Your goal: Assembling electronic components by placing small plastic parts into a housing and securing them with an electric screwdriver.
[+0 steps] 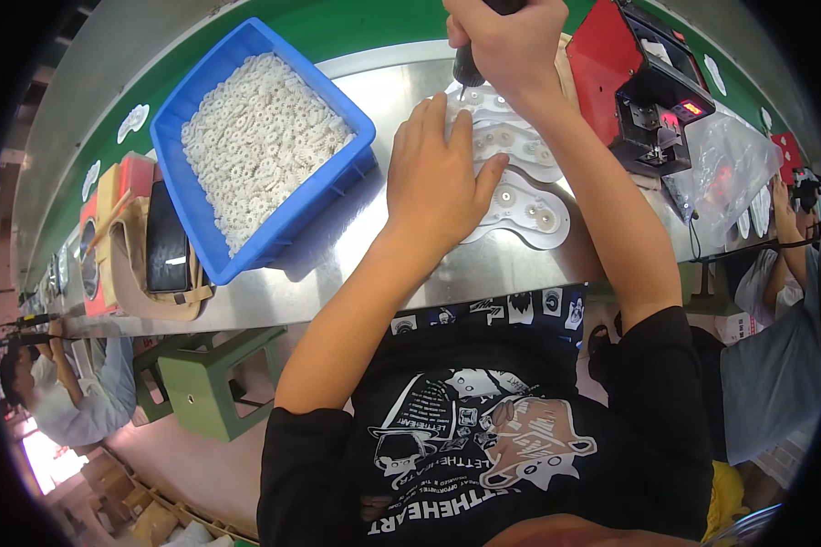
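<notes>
My right hand is closed round a black electric screwdriver, its thin bit pointing down at the farthest of several white plastic plates. My left hand lies open, fingers stretched forward onto the plates next to the bit; its palm covers part of them. The nearest white plate is lobed and carries small round gears with metal centres. Another such plate sits just beyond it, partly behind my right forearm. I cannot tell whether the bit touches a screw.
A blue bin full of small white gears stands on the metal table to the left. At the right is a red and black machine with a lit display, beside a clear plastic bag. Green stools and other people flank me.
</notes>
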{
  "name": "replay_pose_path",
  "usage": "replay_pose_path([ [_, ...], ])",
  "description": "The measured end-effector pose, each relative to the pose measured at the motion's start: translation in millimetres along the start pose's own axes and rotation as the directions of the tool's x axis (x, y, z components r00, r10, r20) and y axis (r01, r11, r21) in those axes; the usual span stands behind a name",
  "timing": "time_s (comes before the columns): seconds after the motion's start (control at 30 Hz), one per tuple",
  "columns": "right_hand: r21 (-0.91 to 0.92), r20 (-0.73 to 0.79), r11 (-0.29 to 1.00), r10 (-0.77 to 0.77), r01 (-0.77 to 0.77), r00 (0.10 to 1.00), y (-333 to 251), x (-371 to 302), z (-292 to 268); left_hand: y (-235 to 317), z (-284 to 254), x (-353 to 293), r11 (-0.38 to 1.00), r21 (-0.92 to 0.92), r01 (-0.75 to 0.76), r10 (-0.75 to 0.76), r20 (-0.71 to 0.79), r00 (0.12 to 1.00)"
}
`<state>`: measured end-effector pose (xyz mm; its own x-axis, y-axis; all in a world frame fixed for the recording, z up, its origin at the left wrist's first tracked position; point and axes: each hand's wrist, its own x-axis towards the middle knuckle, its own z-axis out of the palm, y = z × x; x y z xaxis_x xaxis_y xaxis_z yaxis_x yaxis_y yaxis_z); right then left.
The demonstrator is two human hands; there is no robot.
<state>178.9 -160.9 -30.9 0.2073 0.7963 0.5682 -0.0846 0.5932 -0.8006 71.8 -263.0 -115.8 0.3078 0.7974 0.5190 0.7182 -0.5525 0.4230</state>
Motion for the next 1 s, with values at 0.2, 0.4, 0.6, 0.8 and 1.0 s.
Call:
replay_pose_path([
  [0.2, -0.048, 0.059, 0.998, -0.034, 0.037, 0.998, 6, -2, -4, 0, -1, 1, 1.0, 0.009, -0.01, 0.01, -0.01, 1.0],
  [0.4, -0.144, 0.117, 0.989, -0.02, 0.036, 0.993, 4, -4, -12, 3, 2, 3, 0.999, 0.01, -0.034, 0.034, -0.01, 0.999],
  [0.6, -0.127, 0.138, 0.959, -0.237, 0.255, 0.962, -27, -6, -19, -6, 0, -4, 0.998, 0.024, -0.055, 0.055, 0.011, 0.998],
  [0.8, -0.125, -0.053, 0.988, -0.098, 0.091, 0.994, -139, -9, -97, -1, 1, 0, 0.995, 0.067, -0.077, 0.075, 0.021, 0.997],
  [1.0, -0.27, -0.159, 0.945, -0.231, 0.183, 0.96, -132, 2, -156, 0, -2, -1, 0.996, 0.063, -0.068, 0.066, 0.032, 0.997],
])
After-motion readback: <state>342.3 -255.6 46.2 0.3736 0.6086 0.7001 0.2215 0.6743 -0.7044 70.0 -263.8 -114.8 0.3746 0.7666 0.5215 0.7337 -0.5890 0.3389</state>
